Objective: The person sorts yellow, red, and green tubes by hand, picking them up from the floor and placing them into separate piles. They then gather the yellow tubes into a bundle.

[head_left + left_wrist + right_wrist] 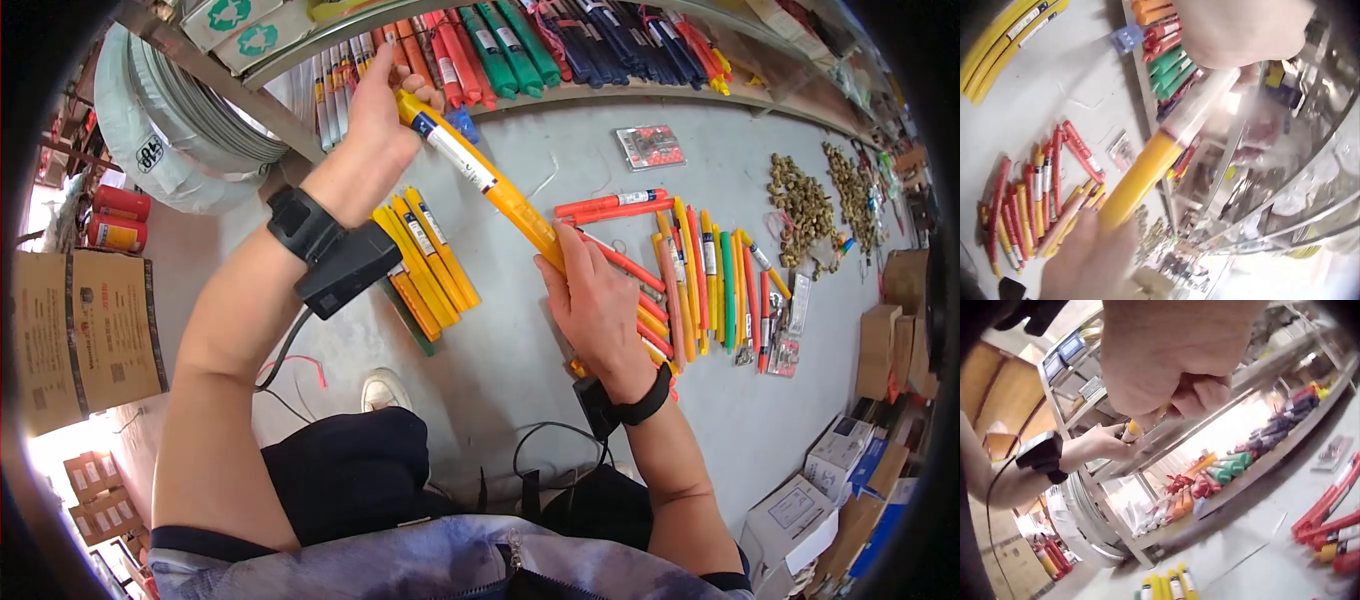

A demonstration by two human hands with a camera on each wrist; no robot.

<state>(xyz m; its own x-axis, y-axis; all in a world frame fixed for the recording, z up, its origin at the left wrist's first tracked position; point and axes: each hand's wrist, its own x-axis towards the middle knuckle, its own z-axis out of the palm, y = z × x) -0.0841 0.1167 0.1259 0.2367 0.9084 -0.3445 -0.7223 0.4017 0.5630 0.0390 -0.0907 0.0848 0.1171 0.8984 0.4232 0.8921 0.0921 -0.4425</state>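
A yellow tube (pixel 510 205) with a white label slants between the two hands above the floor. Its upper end is in the grip of the left hand (pixel 378 120), whose fingers are partly hidden in the head view; the right wrist view shows that hand (pixel 1100 449) around the tube's end (pixel 1131 430). The right hand (pixel 600 305) pinches the lower end between thumb and fingers. In the left wrist view the tube (pixel 1144 175) runs from the blurred right hand (pixel 1094 256) up to the left hand (pixel 1241 31).
Yellow tubes (pixel 437 250) lie on the floor at centre left; red, yellow and green tubes (pixel 727 290) lie at the right. Brass fittings (pixel 797 205) are piled beyond. A shelf (pixel 600 95) of coloured bundles spans the back, with a wrapped coil (pixel 150 130) at the left and cartons (pixel 800 520) at the lower right.
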